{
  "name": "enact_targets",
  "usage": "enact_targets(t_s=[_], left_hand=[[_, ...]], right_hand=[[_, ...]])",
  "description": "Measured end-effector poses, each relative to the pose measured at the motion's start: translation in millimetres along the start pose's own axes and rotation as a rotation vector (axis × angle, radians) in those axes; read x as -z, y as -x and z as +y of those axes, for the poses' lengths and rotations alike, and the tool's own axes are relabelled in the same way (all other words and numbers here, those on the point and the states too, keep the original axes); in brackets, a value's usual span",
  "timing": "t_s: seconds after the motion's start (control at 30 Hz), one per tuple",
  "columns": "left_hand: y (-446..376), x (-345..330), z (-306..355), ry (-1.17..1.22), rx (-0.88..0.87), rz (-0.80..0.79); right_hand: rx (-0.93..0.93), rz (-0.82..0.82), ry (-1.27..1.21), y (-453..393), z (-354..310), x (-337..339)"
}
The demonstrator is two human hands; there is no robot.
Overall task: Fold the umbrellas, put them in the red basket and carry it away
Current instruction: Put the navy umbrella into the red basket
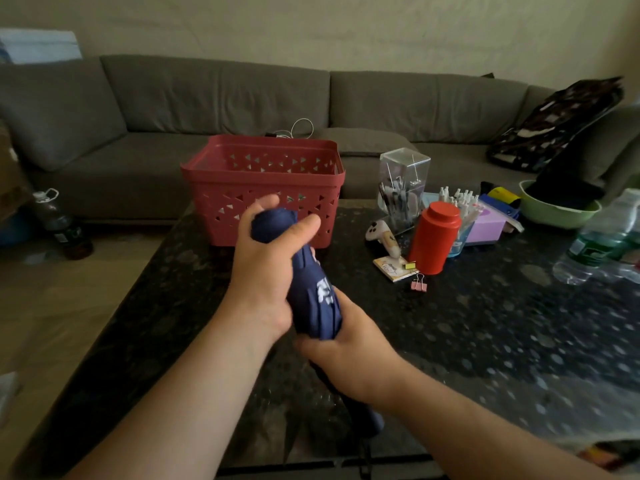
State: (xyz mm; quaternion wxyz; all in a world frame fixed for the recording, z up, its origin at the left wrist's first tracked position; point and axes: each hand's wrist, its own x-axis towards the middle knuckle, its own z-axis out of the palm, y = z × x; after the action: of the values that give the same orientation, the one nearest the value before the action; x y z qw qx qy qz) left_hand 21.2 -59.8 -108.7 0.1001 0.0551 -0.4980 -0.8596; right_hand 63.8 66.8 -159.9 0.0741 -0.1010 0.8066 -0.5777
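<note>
— Dark speckled stone table (467,323), and the red perforated plastic basket (263,188) at its far edge looks to have nothing in it.

— So nothing is stowed yet?

— Seems not. The navy blue fabric folding umbrella (311,289) is collapsed, held just in front of the basket. Left hand (266,268) curls round its top; right hand (349,351) grips the lower end.

— Then wrapping, dropping in, carrying remain.

Dim, soft indoor light, wide-angle bending at the edges, blur toward the right corner, faint glare on the table (485,323).
</note>
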Motion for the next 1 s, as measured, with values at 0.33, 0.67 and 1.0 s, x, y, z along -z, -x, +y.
enact_targets(t_s=[0.33,0.67,1.0], left_hand=[[-50,20,23,0.079,-0.096,0.385],[-158,23,60,-0.254,-0.177,0.360],[-281,70,117,-1.234,-0.280,-0.008]], right_hand=[[-0.215,-0.373,-0.234,-24,-24,43],[-0.025,0.448,-0.769,-127,-56,56],[0.095,0.511,0.073,-295,-77,95]])
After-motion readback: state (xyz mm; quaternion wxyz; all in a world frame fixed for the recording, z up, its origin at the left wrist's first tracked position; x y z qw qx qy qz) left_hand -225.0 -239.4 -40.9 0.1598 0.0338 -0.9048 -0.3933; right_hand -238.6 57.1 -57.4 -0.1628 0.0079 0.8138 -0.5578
